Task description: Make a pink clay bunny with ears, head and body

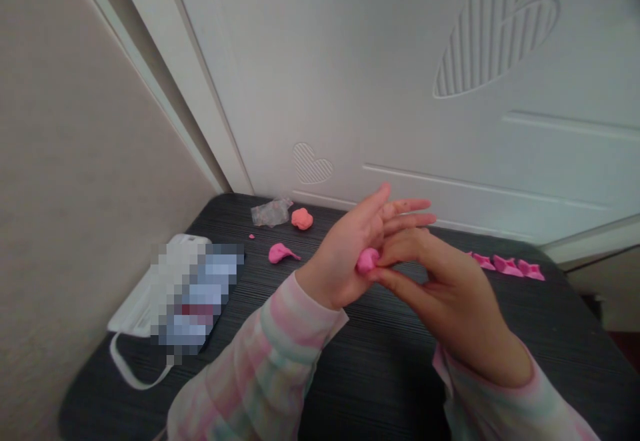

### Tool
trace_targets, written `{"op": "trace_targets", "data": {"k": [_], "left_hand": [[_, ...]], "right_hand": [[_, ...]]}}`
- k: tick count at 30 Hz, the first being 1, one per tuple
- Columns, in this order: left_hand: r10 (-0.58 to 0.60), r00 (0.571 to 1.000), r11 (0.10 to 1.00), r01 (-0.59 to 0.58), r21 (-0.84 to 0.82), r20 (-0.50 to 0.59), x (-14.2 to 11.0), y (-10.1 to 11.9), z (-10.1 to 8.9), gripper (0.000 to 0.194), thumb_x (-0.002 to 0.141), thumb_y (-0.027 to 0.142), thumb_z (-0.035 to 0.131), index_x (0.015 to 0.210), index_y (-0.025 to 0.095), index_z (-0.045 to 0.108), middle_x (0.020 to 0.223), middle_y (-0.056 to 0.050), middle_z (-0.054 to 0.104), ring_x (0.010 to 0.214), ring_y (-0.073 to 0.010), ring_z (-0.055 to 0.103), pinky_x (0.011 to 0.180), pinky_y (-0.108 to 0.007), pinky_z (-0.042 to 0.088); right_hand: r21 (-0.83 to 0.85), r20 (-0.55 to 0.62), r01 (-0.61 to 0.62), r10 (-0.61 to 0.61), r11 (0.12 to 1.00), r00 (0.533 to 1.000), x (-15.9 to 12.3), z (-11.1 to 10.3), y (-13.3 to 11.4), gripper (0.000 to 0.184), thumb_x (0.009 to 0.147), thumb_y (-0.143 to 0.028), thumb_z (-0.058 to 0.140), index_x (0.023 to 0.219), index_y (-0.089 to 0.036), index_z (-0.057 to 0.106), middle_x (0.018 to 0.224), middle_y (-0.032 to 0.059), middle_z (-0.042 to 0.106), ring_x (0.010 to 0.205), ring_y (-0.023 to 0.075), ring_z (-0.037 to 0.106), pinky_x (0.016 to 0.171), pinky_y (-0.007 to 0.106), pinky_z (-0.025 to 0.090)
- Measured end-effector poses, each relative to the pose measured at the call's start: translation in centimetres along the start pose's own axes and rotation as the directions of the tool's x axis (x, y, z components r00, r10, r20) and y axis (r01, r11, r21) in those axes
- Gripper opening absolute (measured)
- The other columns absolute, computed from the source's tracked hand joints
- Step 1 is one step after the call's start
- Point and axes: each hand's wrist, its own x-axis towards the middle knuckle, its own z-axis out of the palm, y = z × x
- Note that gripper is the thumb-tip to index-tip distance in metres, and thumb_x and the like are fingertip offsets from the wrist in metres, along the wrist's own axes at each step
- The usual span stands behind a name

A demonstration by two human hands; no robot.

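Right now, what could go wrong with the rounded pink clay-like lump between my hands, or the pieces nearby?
The rounded pink clay-like lump might get dented, as your right hand pinches it against the palm of your left hand. That left hand could also brush the pink, thin-tailed blob that appears close by on the dark, streaked tabletop.

A white panel (325,81) with a large ribbed heart (493,34) and a small ribbed heart (311,163) stands behind the dark table (250,301); a clear wrapper (271,213) lies near its far edge; a white object (137,301) adjoins a pixelated flat item (200,308).
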Motion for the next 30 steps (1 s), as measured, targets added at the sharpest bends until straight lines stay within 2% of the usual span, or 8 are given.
{"op": "trace_targets", "data": {"k": [2, 4, 11, 14, 18, 20, 25, 30], "left_hand": [[0.046, 0.999, 0.996, -0.045, 0.073, -0.013, 0.0, 0.0, -0.1, 0.041, 0.082, 0.045, 0.036, 0.097, 0.015, 0.058, 0.107, -0.010, 0.061, 0.111, -0.0222, 0.048, 0.096, -0.033, 0.031], [0.102, 0.994, 0.990, -0.098, 0.100, -0.035, 0.0, 0.0, -0.1, 0.039, 0.081, 0.046, 0.038, 0.098, 0.016, 0.058, 0.111, -0.009, 0.059, 0.114, -0.0220, 0.046, 0.098, -0.033, 0.029], [0.249, 0.948, 0.968, -0.253, 0.005, -0.197, 0.5, 0.1, -0.5, 0.040, 0.081, 0.046, 0.034, 0.089, 0.014, 0.058, 0.102, -0.009, 0.063, 0.112, -0.0206, 0.049, 0.098, -0.032, 0.031], [0.307, 0.934, 0.951, -0.307, 0.025, -0.183, 0.5, 0.0, -0.5, 0.042, 0.081, 0.048, 0.035, 0.089, 0.015, 0.059, 0.100, -0.008, 0.065, 0.111, -0.0199, 0.050, 0.098, -0.032, 0.031], [0.375, 0.911, 0.927, -0.371, 0.055, -0.171, 0.4, -0.3, -0.6, 0.045, 0.080, 0.051, 0.034, 0.089, 0.015, 0.059, 0.098, -0.008, 0.065, 0.111, -0.0197, 0.050, 0.099, -0.031, 0.030], [0.407, 0.897, 0.913, -0.399, 0.084, -0.174, 0.3, -0.3, -0.4, 0.047, 0.080, 0.053, 0.032, 0.089, 0.016, 0.059, 0.101, -0.006, 0.064, 0.113, -0.0196, 0.048, 0.100, -0.032, 0.028], [0.442, 0.876, 0.896, -0.418, 0.151, -0.196, -0.3, 0.1, 0.3, 0.055, 0.080, 0.057, 0.021, 0.093, 0.019, 0.059, 0.108, -0.003, 0.062, 0.120, -0.0194, 0.041, 0.103, -0.033, 0.021], [0.412, 0.896, 0.909, -0.416, 0.013, -0.166, -0.2, -0.3, 0.6, 0.056, 0.081, 0.056, 0.019, 0.097, 0.019, 0.058, 0.108, -0.003, 0.061, 0.120, -0.0185, 0.041, 0.102, -0.032, 0.024]], "right_hand": [[0.037, 0.048, -0.054, 0.052, 0.998, 0.997, 0.1, 0.0, -0.2, 0.013, 0.071, -0.019, 0.063, 0.082, -0.021, 0.058, 0.076, -0.0031, 0.065, 0.070, 0.0102, 0.060, 0.062, 0.021, 0.047], [0.057, 0.090, -0.040, 0.034, 0.998, 0.995, 0.1, 0.0, -0.4, 0.015, 0.072, -0.018, 0.062, 0.086, -0.021, 0.058, 0.081, -0.0023, 0.065, 0.075, 0.0100, 0.060, 0.067, 0.021, 0.047], [0.044, 0.107, -0.024, 0.019, 0.999, 0.994, 0.0, 0.4, -1.0, 0.014, 0.077, -0.018, 0.056, 0.090, -0.020, 0.056, 0.087, 0.0012, 0.062, 0.083, 0.0112, 0.056, 0.075, 0.024, 0.045], [0.067, 0.074, -0.051, 0.046, 0.996, 0.996, 0.0, 0.6, -1.0, 0.010, 0.077, -0.017, 0.055, 0.087, -0.021, 0.056, 0.084, -0.0005, 0.062, 0.079, 0.0103, 0.055, 0.071, 0.023, 0.044], [0.026, 0.031, -0.185, 0.184, 0.982, 0.982, 0.1, 1.1, -1.2, 0.018, 0.071, -0.017, 0.060, 0.088, -0.020, 0.057, 0.079, -0.0013, 0.062, 0.068, 0.0101, 0.053, 0.062, 0.023, 0.044], [0.007, 0.023, -0.206, 0.206, 0.979, 0.978, 0.0, 1.2, -1.4, 0.018, 0.070, -0.017, 0.061, 0.088, -0.019, 0.058, 0.077, -0.0012, 0.062, 0.068, 0.0097, 0.053, 0.063, 0.022, 0.044], [-0.007, 0.045, -0.172, 0.172, 0.985, 0.984, 0.0, 1.2, -2.0, 0.016, 0.073, -0.018, 0.056, 0.089, -0.017, 0.059, 0.082, 0.0023, 0.063, 0.076, 0.0121, 0.056, 0.069, 0.024, 0.046], [-0.035, -0.007, -0.087, 0.087, 0.996, 0.996, 0.1, 1.3, -1.4, 0.014, 0.075, -0.017, 0.053, 0.087, -0.017, 0.060, 0.083, 0.0042, 0.064, 0.081, 0.0149, 0.057, 0.072, 0.028, 0.047]]}}
